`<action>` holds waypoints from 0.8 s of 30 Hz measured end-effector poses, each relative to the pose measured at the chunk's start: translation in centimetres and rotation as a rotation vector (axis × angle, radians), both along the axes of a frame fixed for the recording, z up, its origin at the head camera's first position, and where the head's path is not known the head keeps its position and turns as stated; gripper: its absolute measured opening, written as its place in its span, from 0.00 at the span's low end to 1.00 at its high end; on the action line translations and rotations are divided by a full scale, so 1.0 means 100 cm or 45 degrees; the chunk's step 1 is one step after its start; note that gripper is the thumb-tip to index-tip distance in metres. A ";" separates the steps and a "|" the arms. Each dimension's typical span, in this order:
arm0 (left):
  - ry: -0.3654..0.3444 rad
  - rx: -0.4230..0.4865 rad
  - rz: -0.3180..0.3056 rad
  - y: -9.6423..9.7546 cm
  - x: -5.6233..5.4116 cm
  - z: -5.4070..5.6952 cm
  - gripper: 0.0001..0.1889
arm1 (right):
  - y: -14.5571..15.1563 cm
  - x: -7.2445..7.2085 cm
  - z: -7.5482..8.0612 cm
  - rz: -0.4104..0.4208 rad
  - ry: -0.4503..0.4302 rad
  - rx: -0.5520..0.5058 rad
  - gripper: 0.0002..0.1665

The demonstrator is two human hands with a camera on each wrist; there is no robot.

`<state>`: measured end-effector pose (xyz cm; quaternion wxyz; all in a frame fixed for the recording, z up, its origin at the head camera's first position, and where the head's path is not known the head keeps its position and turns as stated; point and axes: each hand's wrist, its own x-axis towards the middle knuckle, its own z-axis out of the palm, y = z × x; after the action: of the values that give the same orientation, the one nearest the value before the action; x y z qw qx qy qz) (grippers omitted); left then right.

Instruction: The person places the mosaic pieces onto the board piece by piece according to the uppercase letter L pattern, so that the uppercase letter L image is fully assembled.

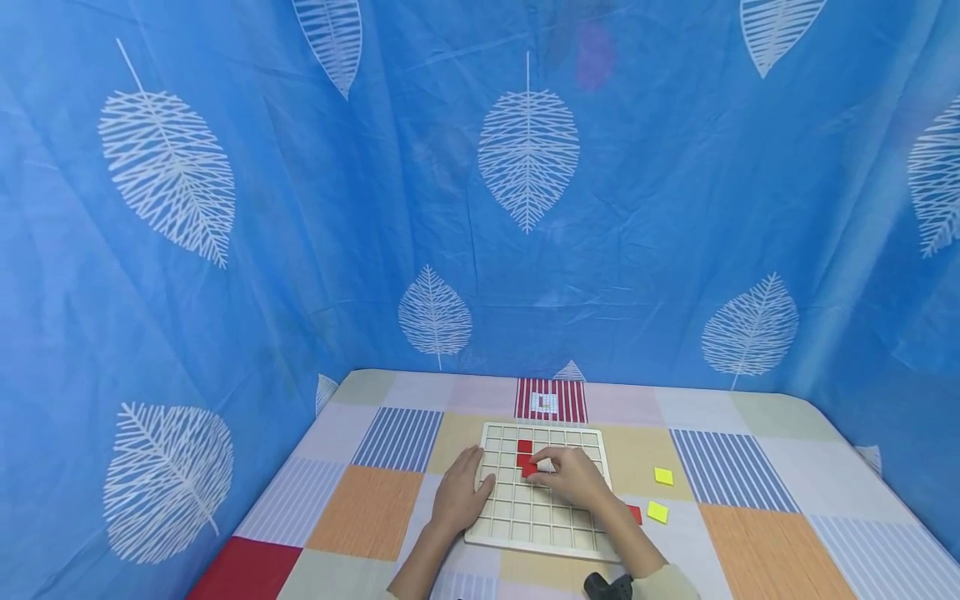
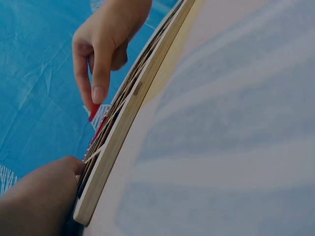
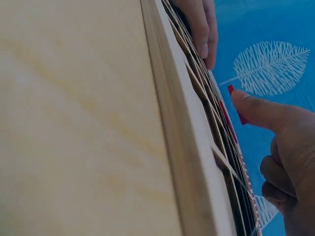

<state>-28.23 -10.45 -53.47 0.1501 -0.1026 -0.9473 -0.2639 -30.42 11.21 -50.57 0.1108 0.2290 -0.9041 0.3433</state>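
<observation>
A pale wooden grid board (image 1: 502, 537) lies on the patterned tablecloth. Two red square tiles sit in its upper cells, the farther one (image 1: 525, 446) fully visible. Between thumb and finger, my right hand (image 1: 576, 479) pinches another red tile (image 1: 529, 471); this pinched tile (image 3: 238, 105) is tilted on edge in the right wrist view. From the left wrist view, the right hand (image 2: 106, 46) holds it just over the board's surface. My left hand (image 1: 459, 496) rests along the board's left edge, fingers extended and thumb over the rim.
Right of the board lie two yellow square tiles, one farther back (image 1: 663, 476) and one nearer (image 1: 657, 512). A red tile (image 1: 634, 514) beside the board is partly hidden by my right forearm. Behind the board is a small white grid picture (image 1: 543, 403). Blue leaf-patterned curtains (image 1: 637, 208) surround the table.
</observation>
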 end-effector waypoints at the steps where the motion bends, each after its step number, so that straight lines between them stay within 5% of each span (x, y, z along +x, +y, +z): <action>1: 0.002 0.000 -0.002 0.000 0.000 0.000 0.27 | -0.002 0.000 -0.001 0.004 0.001 0.001 0.15; 24: 0.019 -0.004 -0.010 -0.001 -0.001 0.000 0.27 | -0.009 0.000 -0.008 0.013 0.025 0.072 0.18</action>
<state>-28.31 -10.56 -53.50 0.1559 -0.1087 -0.9461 -0.2622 -30.42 10.34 -51.36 0.1114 0.2400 -0.9111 0.3161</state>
